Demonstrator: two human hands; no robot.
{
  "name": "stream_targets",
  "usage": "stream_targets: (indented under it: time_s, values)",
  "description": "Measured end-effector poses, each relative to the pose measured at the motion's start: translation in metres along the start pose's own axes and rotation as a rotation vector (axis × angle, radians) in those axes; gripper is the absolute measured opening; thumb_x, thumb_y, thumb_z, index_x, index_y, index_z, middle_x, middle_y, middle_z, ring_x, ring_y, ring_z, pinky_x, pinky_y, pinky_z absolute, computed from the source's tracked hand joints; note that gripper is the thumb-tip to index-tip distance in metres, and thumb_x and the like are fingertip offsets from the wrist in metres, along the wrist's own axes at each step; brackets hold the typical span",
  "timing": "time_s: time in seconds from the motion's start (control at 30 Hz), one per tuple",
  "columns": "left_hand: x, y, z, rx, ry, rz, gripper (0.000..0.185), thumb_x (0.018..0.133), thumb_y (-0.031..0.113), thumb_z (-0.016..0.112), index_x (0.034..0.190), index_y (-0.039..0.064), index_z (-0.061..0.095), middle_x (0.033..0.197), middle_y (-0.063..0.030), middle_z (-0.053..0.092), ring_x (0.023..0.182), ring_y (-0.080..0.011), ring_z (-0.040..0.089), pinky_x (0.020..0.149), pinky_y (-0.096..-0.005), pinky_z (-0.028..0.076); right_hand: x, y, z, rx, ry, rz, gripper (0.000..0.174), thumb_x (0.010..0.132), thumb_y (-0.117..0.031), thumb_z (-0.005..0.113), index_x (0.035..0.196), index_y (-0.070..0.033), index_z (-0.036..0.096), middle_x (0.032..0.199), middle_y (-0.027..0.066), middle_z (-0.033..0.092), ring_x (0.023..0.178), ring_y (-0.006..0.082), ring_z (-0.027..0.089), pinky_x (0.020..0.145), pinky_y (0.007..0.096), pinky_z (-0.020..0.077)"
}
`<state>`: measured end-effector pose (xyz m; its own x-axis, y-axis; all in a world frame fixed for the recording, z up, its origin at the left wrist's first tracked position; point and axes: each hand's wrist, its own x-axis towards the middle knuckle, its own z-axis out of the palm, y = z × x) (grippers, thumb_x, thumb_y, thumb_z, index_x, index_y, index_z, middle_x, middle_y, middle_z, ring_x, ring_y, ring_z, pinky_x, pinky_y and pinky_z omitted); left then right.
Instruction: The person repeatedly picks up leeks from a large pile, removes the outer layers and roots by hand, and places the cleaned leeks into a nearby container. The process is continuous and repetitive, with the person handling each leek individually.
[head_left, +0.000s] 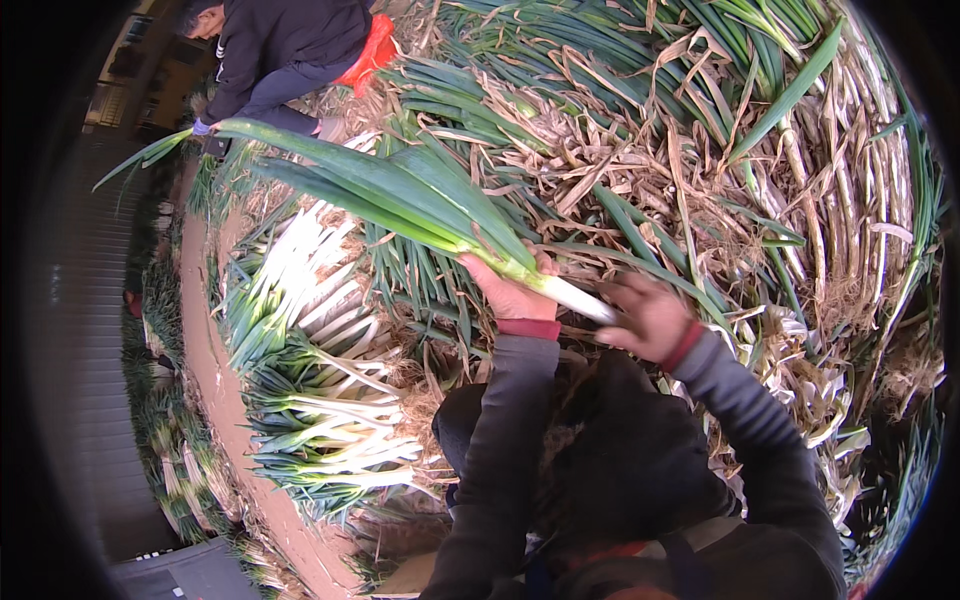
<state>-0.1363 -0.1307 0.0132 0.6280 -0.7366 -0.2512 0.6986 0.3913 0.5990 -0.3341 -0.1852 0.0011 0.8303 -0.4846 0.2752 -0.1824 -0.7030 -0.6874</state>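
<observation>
My left hand (517, 291) is closed around a large green onion (576, 298), just below where its leaves fan out. The onion lies at a slant, with its broad green leaves reaching up to the left and its white shaft pointing down to the right. My right hand (651, 315) is at the white lower end, blurred, with its fingers partly spread around the tip. Whether those fingers grip the shaft or any root or skin there cannot be made out.
Cleaned green onions (352, 435) lie in a pile at left, white shafts showing. Uncleaned stalks (847, 195) with dry brown leaves cover the right and top. Peeled skins (795, 382) lie beside my right arm. A person (292, 52) bends over at the upper left, near a dirt path (217, 360).
</observation>
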Motion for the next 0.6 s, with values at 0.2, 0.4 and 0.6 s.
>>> stream_targets:
  time_s: [0.2,0.4,0.6]
  values:
    - [-0.003,0.004,-0.006,-0.074,-0.029,-0.006,0.073,0.068,0.081,0.045,0.088,0.012,0.054,0.063,-0.0033,0.05,0.054,-0.0196,0.049,0.054,-0.0341,0.041,0.041,-0.006,0.033,0.211,0.05,-0.074,0.027,0.092,-0.025,0.047,0.084,-0.002,0.06,0.081,0.0159,0.058,0.071,0.0342,0.058,0.066,0.0409,0.049]
    - [0.001,0.002,-0.018,-0.103,-0.105,-0.018,0.073,0.069,0.08,0.046,0.078,0.008,0.054,0.059,-0.0026,0.052,0.053,-0.0187,0.05,0.054,-0.0353,0.04,0.023,0.004,0.042,0.656,0.164,0.488,0.034,0.094,-0.024,0.05,0.072,0.001,0.055,0.058,0.0057,0.053,0.05,0.0138,0.047,0.05,0.029,0.0395]
    - [0.01,0.024,-0.033,-0.057,0.02,0.022,0.075,0.065,0.083,0.046,0.079,0.01,0.053,0.062,-0.0022,0.05,0.054,-0.018,0.051,0.052,-0.0342,0.041,0.012,0.015,0.03,1.233,0.166,0.616,0.033,0.096,-0.03,0.046,0.07,-0.01,0.051,0.059,-0.003,0.046,0.044,0.008,0.038,0.045,0.0235,0.0334]
